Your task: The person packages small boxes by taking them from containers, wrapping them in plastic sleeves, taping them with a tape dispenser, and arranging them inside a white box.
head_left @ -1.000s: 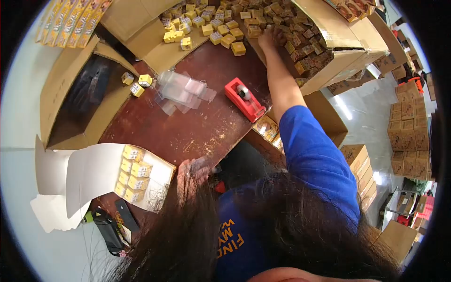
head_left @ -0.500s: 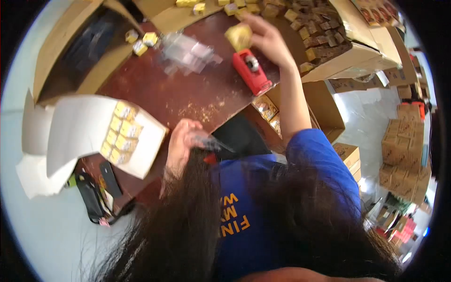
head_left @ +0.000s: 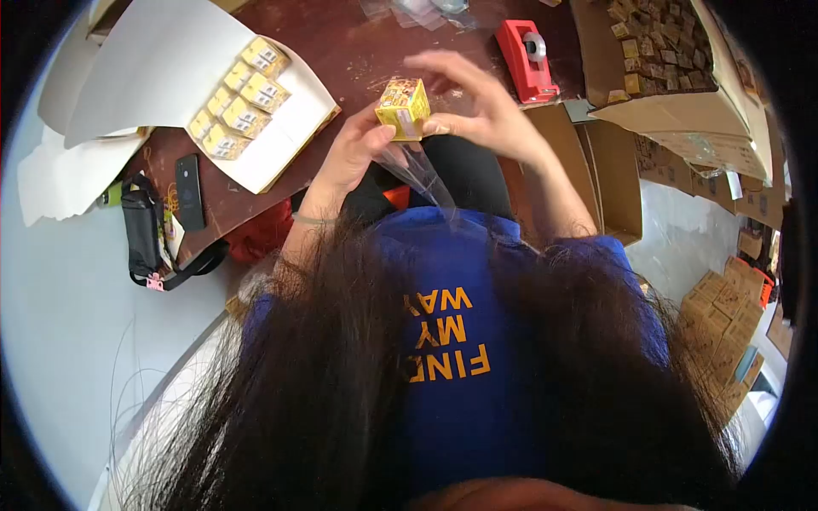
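Between my hands, over my lap, is a small yellow printed box point(head_left: 403, 109). My left hand point(head_left: 351, 146) is closed on its left side, with the thumb across the lower front. A clear plastic bag point(head_left: 419, 173) hangs below the box from the left hand; whether the box is partly inside it I cannot tell. On the right side, my right hand point(head_left: 479, 109) has its thumb at the box's lower corner, while its fingers are stretched out and apart from the box.
A white-lined carton point(head_left: 294, 140) at the left holds several small yellow boxes point(head_left: 247, 98). A red tape dispenser point(head_left: 524, 61) stands at the table's right edge. Clear bags point(head_left: 417, 10) lie at the back. A big cardboard box point(head_left: 682, 128) holds many small boxes; a phone point(head_left: 190, 192) lies left.
My right hand has come from beside the tape dispenser to my left hand, bringing a yellow box. The left hand now grips the box along with the clear bag. The view has tilted down.
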A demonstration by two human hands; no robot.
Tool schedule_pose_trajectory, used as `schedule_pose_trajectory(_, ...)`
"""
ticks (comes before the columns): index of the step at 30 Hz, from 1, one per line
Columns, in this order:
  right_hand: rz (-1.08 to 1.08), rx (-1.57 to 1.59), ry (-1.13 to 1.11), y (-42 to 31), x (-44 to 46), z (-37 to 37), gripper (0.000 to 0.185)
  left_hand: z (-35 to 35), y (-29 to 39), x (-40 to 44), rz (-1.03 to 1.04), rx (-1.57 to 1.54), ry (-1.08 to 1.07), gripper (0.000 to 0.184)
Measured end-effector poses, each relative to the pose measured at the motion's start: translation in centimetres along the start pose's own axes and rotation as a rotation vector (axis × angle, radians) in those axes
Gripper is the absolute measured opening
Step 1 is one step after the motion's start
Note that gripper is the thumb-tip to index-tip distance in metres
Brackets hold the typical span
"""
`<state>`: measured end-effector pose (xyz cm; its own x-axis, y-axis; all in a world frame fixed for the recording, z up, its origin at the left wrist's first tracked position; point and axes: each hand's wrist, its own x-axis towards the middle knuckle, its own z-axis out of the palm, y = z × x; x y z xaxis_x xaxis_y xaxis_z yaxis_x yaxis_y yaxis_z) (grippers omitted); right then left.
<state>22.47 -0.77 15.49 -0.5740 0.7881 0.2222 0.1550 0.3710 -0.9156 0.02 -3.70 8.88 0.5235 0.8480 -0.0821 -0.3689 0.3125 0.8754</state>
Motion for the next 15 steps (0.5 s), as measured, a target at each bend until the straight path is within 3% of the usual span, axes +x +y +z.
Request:
schedule_pose_trajectory(7,0.091,0.071,0.116,0.4,-1.2,2.2,0.051,0.6,-0.4,-0.4,0.070,0.171,0.178,0.055)
schedule_pose_trajectory(12,0.140,0.427,0.039,1.1,-0.5,0.6,0.054,-0.2,-0.7,-0.4,0.016,0.062,-0.031,0.060)
schedule_pose_trajectory(15,0.016,0.931,-0.286,2.8,1.4,2.6,0.056,0.9,-2.0,0.9,-0.067,-0.453,-0.351,0.062)
